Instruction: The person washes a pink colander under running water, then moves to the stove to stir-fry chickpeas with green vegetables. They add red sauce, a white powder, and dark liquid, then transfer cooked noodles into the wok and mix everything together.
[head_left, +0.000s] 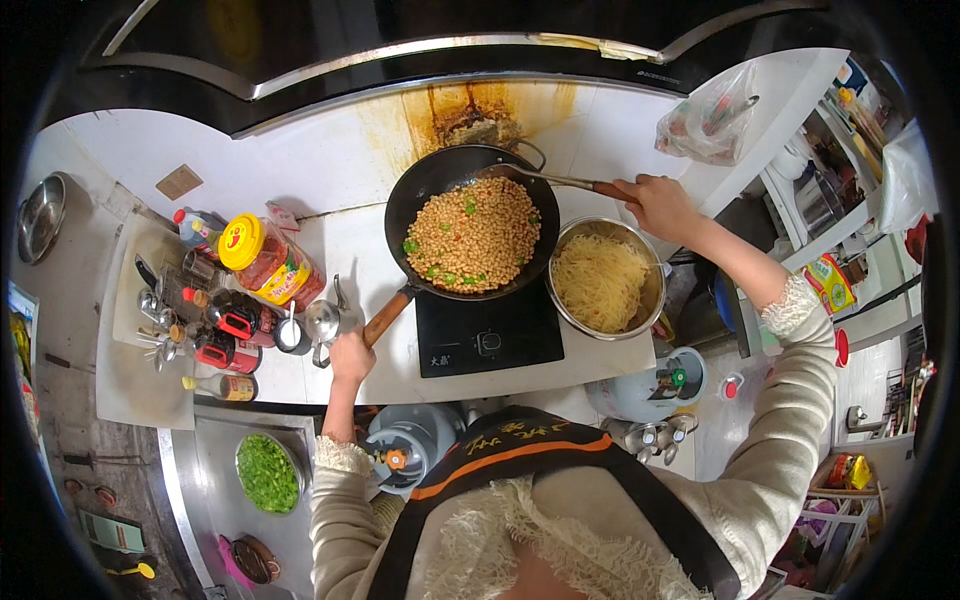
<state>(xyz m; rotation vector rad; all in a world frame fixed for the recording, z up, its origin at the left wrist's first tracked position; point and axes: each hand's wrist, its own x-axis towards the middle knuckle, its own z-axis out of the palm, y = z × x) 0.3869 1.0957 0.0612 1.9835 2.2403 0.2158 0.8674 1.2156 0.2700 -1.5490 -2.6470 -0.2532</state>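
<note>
A black wok sits over an induction cooktop, filled with soybean-like beans mixed with green and red pepper pieces. My left hand is closed around the wok's wooden handle. My right hand grips the wooden end of a metal spatula, whose head lies among the beans at the wok's upper right. Close on the wok's right stands a steel bowl of pale shredded food, probably potato.
Left on the counter stand a yellow-lidded jar, sauce bottles, a white-filled cup and a steel pot. Chopped greens fill a bowl at lower left. Gas cylinders stand below the counter. A range hood hangs above.
</note>
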